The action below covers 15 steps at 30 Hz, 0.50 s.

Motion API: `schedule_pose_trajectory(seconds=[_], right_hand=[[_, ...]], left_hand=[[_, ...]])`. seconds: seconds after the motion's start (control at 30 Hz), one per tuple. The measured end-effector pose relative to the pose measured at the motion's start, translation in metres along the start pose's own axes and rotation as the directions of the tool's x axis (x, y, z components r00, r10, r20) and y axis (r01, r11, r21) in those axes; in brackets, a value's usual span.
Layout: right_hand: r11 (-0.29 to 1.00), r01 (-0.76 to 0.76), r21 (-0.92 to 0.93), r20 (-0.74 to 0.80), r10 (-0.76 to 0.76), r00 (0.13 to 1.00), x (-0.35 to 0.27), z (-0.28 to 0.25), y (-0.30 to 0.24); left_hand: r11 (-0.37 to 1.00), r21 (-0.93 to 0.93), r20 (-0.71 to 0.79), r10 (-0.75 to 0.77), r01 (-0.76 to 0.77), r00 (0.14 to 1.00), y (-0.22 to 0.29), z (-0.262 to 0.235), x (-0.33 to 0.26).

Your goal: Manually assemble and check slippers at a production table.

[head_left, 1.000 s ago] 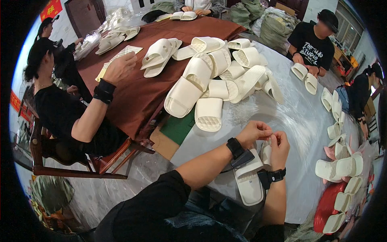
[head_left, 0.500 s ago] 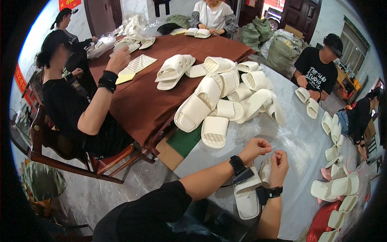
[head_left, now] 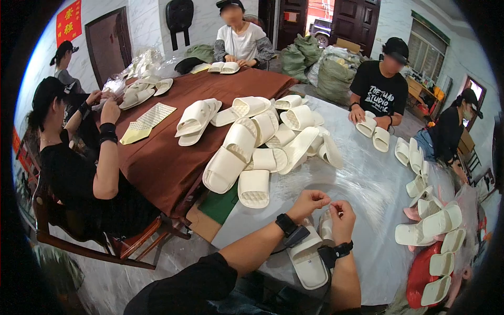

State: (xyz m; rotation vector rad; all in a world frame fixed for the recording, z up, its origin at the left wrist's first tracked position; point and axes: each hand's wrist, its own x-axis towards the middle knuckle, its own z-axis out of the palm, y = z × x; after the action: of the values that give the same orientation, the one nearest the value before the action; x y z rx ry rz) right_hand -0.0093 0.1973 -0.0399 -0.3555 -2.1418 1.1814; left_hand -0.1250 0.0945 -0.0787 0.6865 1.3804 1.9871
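Note:
My left hand [head_left: 311,205] and my right hand [head_left: 343,218] meet above the grey sheet-covered table, thumbs and fingers pinched at the tips. Whatever lies between the fingertips is too small to make out. Under my wrists lies a cream slide slipper [head_left: 308,266], its strap partly covered by the dark device on my left wrist. A second cream slipper [head_left: 326,229] shows beside it, mostly behind my right hand. Just beyond my hands is a loose heap of cream slippers [head_left: 254,188], several of them overlapping.
A brown cloth [head_left: 157,168] covers the table at left, with a yellow dotted sheet [head_left: 149,122] on it. Paired slippers [head_left: 429,227] line the right edge near a red bag [head_left: 423,273]. Co-workers sit around the table; a wooden chair [head_left: 105,247] stands at left. Stuffed sacks [head_left: 331,73] lie behind.
The view has shifted, so the table sits more to the left. My fingertips have come closer together. The co-worker at left has brought both hands together; the one at right now touches a slipper.

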Motion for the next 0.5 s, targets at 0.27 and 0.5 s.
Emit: schedule_pose_trajectory(seconds=[0.27,0.5], right_hand=[[0.999,0.022,-0.039,0.004,-0.021,1.0,0.0,-0.006,-0.01],[0.987,0.126,-0.1,-0.013,-0.128,0.992,0.001,-0.003,-0.004]], left_hand=[[1.0,-0.011,0.079,0.029,-0.029,0.996,-0.003,0.001,0.005],[0.994,-0.088,0.063,0.068,-0.062,0.996,-0.004,-0.002,0.002]])
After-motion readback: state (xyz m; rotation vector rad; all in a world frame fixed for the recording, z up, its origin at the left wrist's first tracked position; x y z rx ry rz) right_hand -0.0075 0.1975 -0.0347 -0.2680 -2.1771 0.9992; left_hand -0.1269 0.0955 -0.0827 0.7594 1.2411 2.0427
